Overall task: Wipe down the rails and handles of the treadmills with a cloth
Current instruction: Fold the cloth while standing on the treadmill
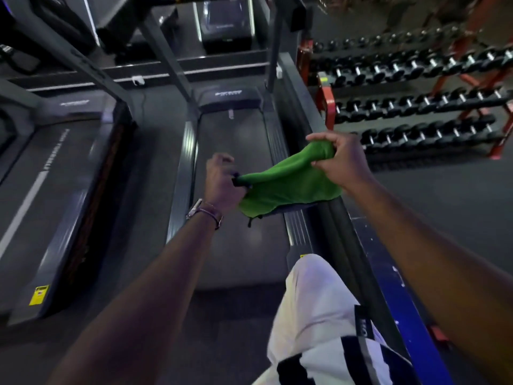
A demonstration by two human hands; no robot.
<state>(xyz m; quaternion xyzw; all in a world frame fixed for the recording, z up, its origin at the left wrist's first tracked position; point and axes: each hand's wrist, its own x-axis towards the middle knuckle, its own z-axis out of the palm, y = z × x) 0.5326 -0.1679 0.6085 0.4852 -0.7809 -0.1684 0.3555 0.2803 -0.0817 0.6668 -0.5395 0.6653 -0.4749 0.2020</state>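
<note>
Cloth [288, 187], bright green, hangs stretched between our two hands above the treadmill [238, 151]. Our left hand [222, 184] is closed in a fist on one end of the cloth. Our right hand [337, 159] pinches the other end, with fingers curled tight around a bunch of it. The middle of the cloth sags down and its low edge droops over the right side of the treadmill.

We see the gray rail [358, 262] on the right side running from below the cloth toward us. The cloth hides part of it. Our leg [319, 315] in white pants with dark stripes stands near the back end of the belt, just beside that rail.

We wear a watch [194, 209] on the left wrist.

Another treadmill [55, 195] sits to the left, with a gap of floor between the two. A yellow sticker [39, 295] shows on its near corner.

To the right stands a rack [327, 107] with red legs, full of black dumbbells [416, 101] in rows. It is well apart from our hands.
</note>
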